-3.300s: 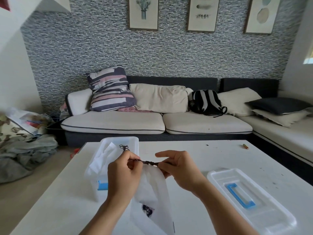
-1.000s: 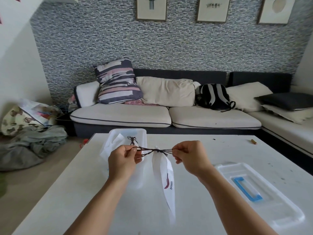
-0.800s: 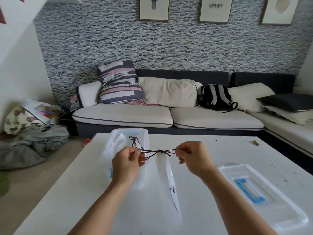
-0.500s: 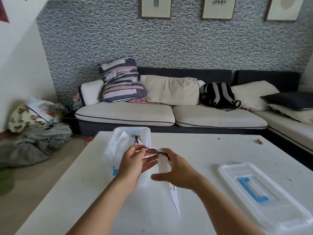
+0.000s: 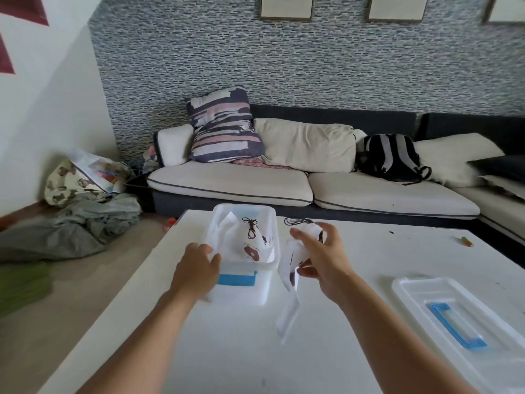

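A clear plastic box [image 5: 264,291] with a blue latch stands on the white table [image 5: 227,351]. Inside it lies a white drawstring pouch [image 5: 255,245] tied with a dark cord. My left hand [image 5: 197,270] rests on the box's near left corner, fingers on its rim. My right hand [image 5: 324,257] holds a second white drawstring pouch [image 5: 292,282] just right of the box, its dark cord [image 5: 298,221] sticking out above my fingers and its lower end hanging down to the table.
The box's clear lid [image 5: 460,322] with a blue handle lies at the right on the table. A small brown object [image 5: 466,241] sits near the far right edge. A sofa [image 5: 233,183] with cushions and a backpack [image 5: 389,157] stands behind; clothes lie on the floor at left.
My hands stopped pulling the pouch's cord tight. My left hand let go and moved onto the box's corner. My right hand took the pouch by its body and carried it right of the box.
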`<state>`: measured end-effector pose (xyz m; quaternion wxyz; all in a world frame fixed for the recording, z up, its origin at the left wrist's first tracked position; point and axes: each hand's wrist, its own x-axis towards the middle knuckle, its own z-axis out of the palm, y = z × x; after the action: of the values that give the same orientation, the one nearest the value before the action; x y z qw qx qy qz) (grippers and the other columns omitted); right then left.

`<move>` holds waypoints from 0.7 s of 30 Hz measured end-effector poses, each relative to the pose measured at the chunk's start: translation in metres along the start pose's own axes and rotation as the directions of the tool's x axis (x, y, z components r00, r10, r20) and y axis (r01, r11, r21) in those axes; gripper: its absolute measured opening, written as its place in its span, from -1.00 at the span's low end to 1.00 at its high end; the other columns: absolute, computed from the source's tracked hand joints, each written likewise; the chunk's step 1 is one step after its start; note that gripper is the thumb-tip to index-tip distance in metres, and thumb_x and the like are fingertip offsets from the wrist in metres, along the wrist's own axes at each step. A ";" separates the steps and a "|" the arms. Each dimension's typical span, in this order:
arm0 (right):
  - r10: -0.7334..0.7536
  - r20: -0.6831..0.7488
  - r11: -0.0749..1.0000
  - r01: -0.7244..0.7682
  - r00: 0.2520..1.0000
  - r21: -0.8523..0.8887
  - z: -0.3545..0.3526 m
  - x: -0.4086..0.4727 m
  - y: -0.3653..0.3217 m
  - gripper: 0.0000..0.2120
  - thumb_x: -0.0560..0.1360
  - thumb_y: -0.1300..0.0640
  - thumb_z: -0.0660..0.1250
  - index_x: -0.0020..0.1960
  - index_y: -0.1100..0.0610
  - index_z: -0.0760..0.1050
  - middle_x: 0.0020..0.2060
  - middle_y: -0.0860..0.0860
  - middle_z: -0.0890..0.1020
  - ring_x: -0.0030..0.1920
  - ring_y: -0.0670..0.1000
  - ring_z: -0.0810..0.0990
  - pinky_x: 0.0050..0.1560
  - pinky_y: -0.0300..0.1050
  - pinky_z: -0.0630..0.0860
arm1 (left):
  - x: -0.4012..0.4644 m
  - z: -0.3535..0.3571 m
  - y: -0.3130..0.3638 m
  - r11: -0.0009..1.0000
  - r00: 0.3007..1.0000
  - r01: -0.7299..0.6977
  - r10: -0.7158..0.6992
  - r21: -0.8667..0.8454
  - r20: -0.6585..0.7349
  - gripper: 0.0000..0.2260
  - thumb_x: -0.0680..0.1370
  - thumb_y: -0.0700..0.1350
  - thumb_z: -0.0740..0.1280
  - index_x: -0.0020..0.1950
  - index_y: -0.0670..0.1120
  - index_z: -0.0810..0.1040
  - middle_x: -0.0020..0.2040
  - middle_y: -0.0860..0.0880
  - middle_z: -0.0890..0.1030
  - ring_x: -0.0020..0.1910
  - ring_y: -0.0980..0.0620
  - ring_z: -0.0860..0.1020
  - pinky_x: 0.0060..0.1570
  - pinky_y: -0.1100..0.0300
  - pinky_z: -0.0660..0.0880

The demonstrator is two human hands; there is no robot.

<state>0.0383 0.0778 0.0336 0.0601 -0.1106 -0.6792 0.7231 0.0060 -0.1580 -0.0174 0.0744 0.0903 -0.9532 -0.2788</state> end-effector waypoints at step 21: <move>0.029 0.041 0.802 0.001 0.999 -0.597 0.005 0.063 0.056 -0.30 0.50 -0.15 0.43 0.50 0.08 0.24 0.23 0.03 0.55 0.17 0.11 0.55 0.12 -0.08 0.48 | -0.028 0.030 0.057 0.970 0.935 -0.192 0.228 -0.151 0.273 -0.80 0.31 -0.12 0.20 -0.15 0.02 0.56 -0.03 -0.07 0.61 -0.24 -0.14 0.62 -0.42 0.16 0.57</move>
<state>-0.0206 0.0844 -0.0270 0.0004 -0.1114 -0.8726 0.4756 0.0204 -0.0892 -0.0145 -0.0304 -0.0584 -0.9391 -0.3373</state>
